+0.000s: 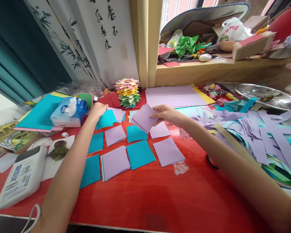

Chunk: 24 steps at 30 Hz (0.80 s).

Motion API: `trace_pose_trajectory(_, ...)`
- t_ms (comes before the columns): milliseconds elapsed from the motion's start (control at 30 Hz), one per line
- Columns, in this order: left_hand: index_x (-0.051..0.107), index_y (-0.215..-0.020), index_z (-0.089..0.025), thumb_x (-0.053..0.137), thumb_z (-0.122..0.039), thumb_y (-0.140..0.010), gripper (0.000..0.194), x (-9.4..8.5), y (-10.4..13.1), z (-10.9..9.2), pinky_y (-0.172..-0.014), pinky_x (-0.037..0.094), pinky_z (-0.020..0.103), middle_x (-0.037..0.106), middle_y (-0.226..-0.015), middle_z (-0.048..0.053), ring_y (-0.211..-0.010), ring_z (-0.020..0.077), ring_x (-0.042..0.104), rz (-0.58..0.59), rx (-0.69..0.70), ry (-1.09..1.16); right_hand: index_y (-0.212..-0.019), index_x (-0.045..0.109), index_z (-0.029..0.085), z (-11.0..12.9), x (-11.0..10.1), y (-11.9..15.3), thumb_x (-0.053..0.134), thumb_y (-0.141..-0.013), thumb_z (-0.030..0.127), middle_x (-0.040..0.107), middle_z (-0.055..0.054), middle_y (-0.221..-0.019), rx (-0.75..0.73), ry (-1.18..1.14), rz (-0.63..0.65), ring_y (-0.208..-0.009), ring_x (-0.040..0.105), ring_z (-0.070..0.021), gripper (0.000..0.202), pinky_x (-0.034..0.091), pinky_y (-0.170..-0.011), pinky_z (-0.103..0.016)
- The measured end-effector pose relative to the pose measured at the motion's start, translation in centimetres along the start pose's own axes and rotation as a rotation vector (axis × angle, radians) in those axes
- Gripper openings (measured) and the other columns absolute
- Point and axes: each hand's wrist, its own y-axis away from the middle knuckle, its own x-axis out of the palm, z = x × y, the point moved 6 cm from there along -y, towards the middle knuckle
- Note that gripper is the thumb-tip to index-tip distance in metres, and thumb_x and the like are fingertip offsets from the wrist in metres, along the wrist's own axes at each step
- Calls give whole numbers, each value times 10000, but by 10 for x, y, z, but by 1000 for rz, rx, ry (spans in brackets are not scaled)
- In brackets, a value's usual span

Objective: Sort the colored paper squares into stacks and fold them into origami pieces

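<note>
My right hand (pixel 163 114) pinches a few lilac paper squares (pixel 145 117) by their right side, slightly fanned and lifted above the table. At the far left of the rows, my left hand (pixel 98 112) is closed at the upper edge of a blue paper square (pixel 107 118); its fingertips are partly hidden. Lilac squares (pixel 118 114) lie just right of that blue one. Nearer to me, more squares lie in rows, among them a lilac stack (pixel 115 163), a blue stack (pixel 140 154) and a lilac square (pixel 169 151).
A tissue pack (pixel 69 111) and a white device (pixel 21 176) stand at left. Behind the rows is a folded-paper stack (pixel 128 93), with large lilac sheets (pixel 172 96) beside it. Paper strips (pixel 257 132) and a metal tray (pixel 269 94) fill the right of the red table (pixel 140 200).
</note>
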Motion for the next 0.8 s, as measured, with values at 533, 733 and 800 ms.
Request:
trace_pose_trajectory(533,527,-583,-198,382,-542,-807,436,-17,87,-115,-722,368,270,603,-685,71,-930,241,536,-255,387,168,-866,611,156,17,36,9,616,-778,297,628,-35,-853,-118,-77,160,-755,597,-116,166,526,-654,-239)
trace_pose_trajectory(733,519,-583,-194,359,-523,-834,443,-8,111,-137,-695,369,254,568,-635,41,-868,207,551,-186,424,210,-728,539,154,26,51,8,594,-786,297,545,9,-701,-208,42,124,-627,549,-94,164,501,-569,-241)
trace_pose_trajectory(800,556,-628,-188,370,-516,-837,431,-10,110,-142,-664,377,246,575,-643,26,-777,178,555,-73,502,217,-734,538,155,27,44,6,584,-793,314,527,14,-678,-251,95,39,-594,525,-92,176,482,-531,-241)
